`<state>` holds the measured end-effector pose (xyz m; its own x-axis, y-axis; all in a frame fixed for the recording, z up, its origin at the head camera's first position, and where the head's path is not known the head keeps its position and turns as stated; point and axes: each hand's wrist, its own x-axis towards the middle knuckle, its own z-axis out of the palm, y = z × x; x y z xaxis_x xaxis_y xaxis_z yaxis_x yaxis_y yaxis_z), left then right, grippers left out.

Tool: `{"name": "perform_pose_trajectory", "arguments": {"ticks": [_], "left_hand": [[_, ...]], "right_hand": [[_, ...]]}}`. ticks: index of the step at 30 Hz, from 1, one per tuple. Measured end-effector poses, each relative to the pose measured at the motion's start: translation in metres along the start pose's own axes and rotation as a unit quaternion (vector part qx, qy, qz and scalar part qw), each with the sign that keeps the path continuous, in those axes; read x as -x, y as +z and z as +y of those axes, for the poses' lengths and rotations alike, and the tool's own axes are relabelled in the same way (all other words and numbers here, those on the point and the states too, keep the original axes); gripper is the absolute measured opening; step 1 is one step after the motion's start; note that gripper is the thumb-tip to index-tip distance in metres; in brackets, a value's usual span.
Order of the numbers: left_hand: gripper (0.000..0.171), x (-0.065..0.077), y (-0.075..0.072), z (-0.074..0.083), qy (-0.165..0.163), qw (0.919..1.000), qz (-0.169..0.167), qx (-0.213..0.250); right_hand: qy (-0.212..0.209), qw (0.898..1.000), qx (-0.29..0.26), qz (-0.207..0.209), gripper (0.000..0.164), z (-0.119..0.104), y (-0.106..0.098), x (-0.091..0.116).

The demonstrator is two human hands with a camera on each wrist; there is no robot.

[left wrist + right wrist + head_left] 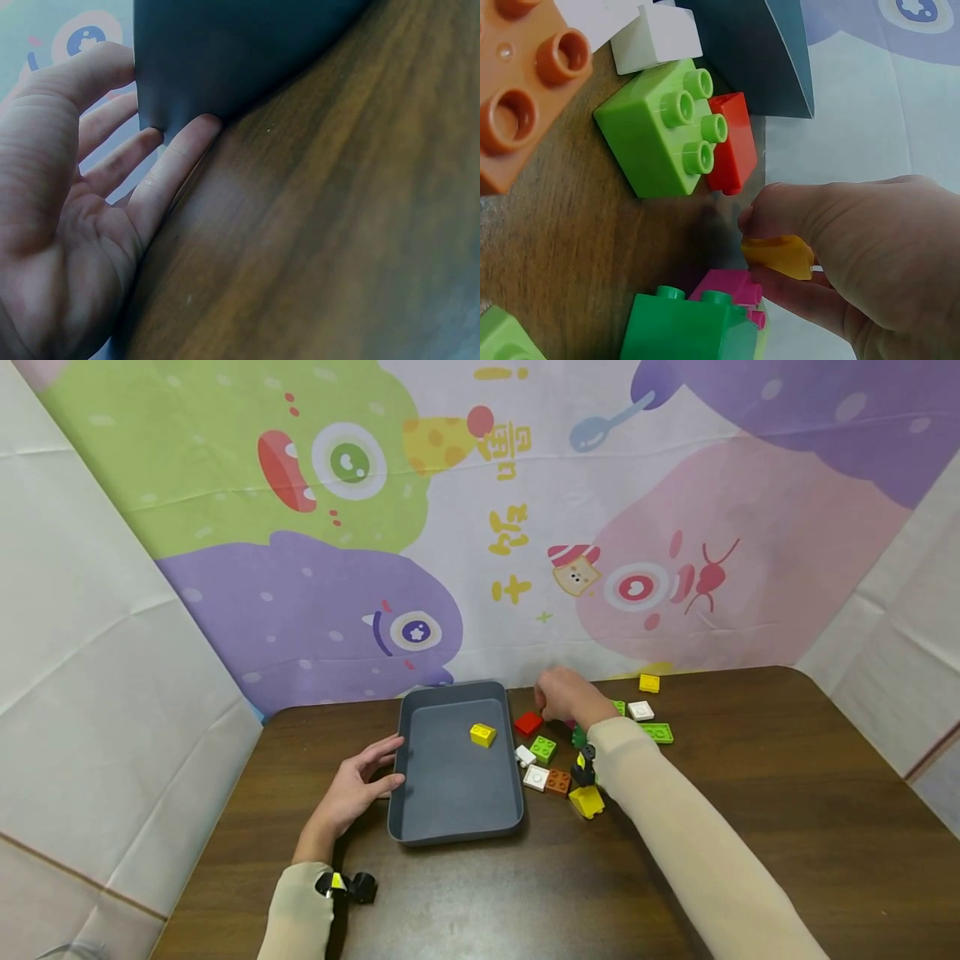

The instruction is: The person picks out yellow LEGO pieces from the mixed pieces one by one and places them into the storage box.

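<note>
My left hand rests against the left wall of a grey tray, its fingers slightly bent and fingertips touching the outside. In the left wrist view several fingertips meet the dark tray wall. Inside the tray lies one yellow brick. Beyond the tray's right side, my right hand pinches a small yellow-orange brick between thumb and fingers, best seen in the right wrist view. A red brick, a light green brick and a magenta brick surround it.
Right of the tray lie a dark green brick, a brown brick, white bricks and a yellow piece. Farther right are another yellow brick and a green one. A printed cloth hangs behind the wooden table.
</note>
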<state>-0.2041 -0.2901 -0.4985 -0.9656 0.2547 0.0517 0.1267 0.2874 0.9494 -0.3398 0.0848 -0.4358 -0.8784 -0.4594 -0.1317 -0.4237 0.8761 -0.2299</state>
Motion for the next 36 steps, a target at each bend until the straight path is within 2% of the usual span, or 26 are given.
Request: {"name": "perform_pose_trajectory", "arguments": {"ticks": [14,25,36], "left_hand": [[0.064,0.001,0.001,0.001,-0.001,1.0000,-0.002,-0.003],[0.064,0.001,0.000,0.002,0.000,1.0000,-0.001,-0.006],[0.064,0.001,0.001,0.002,0.002,1.0000,-0.001,-0.005]], "right_hand": [[-0.004,1.000,0.008,0.001,0.006,-0.002,-0.011,0.004],[-0.018,0.999,0.017,0.023,0.005,-0.001,-0.024,0.003],[-0.008,1.000,0.009,0.023,0.006,-0.003,-0.032,0.005]]}}
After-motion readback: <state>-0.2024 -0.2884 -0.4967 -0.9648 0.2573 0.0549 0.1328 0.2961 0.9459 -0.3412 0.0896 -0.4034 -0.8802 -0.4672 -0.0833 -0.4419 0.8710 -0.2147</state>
